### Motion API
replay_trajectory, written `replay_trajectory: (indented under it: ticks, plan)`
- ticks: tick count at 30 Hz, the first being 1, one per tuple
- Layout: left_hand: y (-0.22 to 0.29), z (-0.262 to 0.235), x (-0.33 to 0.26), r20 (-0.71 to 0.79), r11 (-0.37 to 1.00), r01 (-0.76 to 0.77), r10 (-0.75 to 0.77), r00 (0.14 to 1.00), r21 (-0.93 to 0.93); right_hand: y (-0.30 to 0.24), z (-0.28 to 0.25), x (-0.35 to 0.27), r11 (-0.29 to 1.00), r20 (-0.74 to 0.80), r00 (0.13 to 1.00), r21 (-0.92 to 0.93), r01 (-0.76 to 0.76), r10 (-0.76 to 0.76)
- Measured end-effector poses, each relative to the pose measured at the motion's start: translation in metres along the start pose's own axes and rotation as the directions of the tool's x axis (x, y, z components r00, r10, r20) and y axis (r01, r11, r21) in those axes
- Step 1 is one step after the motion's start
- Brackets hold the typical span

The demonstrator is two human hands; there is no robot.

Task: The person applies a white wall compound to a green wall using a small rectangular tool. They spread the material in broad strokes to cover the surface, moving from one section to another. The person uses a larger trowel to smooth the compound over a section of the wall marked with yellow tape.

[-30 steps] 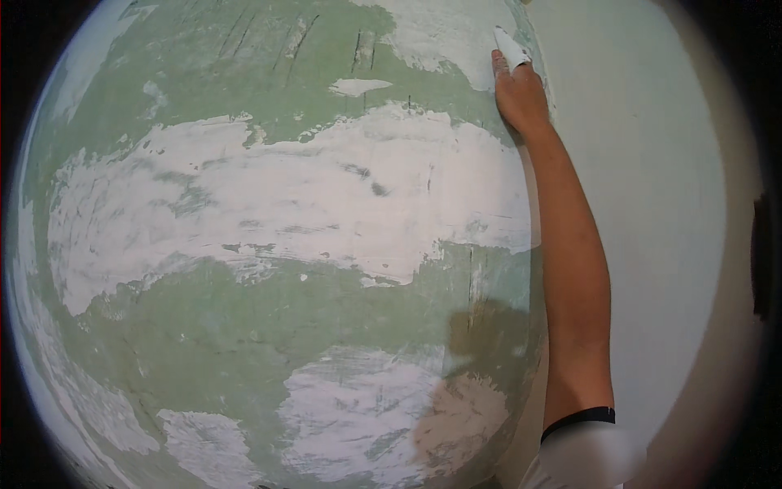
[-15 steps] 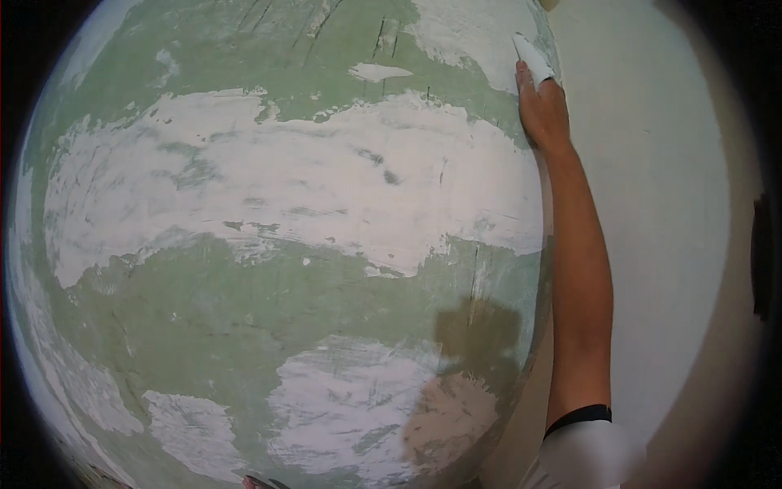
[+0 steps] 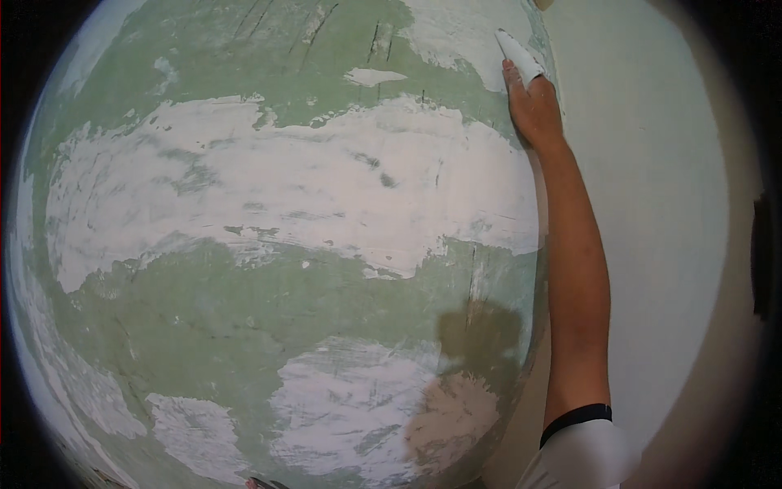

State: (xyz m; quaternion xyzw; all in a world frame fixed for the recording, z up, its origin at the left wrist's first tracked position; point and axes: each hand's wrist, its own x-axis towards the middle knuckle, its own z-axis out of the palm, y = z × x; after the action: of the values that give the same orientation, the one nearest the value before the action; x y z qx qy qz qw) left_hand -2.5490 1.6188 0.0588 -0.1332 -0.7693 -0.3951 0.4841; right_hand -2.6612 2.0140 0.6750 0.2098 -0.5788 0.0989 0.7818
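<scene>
In the head view, the right hand [image 3: 533,114] is up near the top of the green wall [image 3: 350,301], clasped around a white-coated flat tool [image 3: 518,54] whose handle is hidden by the palm; the tool slants up and to the left, just beside the corner where the green wall meets the pale side wall [image 3: 643,187]. Low down, well apart from it, only a pinkish sliver, probably the left hand [image 3: 251,484], shows beside a dark, thin-edged object [image 3: 267,483], so I cannot tell whether it grips that piece. The likeliest trouble is at the corner: with the tool this close, a small sideways slip could nick the side wall or smear it with white. The arm is stretched long, which could weaken control and let the blade's edge dig in, leaving a ridge in the white patch [image 3: 444,37] beside it. Whether the edge presses on the surface is too small to tell. The broad white band [image 3: 326,187] below lies close to the wrist and forearm, so a dropped elbow could rub it, if it is wet. A shadow [image 3: 479,334] dims the lower right, where uneven spots could be missed.
</scene>
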Motion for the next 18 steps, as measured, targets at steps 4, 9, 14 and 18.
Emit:
replay_trajectory:
  ticks: [4, 9, 14, 18]
  plan:
    - [0.011, -0.001, 0.0, -0.015, 0.998, 0.057, -0.057, 0.998, 0.019, -0.001, 0.005, 0.019, 0.995, -0.014, 0.995, 0.023, -0.097, 0.098]
    - [0.0, 0.004, 0.0, 0.009, 0.998, -0.014, 0.013, 1.0, 0.059, 0.005, 0.004, 0.039, 0.986, -0.036, 0.988, -0.067, -0.152, 0.15]
    - [0.022, -0.011, 0.011, 0.08, 0.982, -0.033, 0.019, 0.997, 0.186, -0.013, 0.016, 0.042, 0.993, -0.067, 0.991, -0.022, -0.113, 0.112]
    - [0.042, -0.032, 0.022, 0.252, 0.989, 0.023, -0.059, 0.966, 0.143, -0.033, 0.017, 0.052, 0.989, 0.005, 0.989, -0.022, -0.146, 0.146]
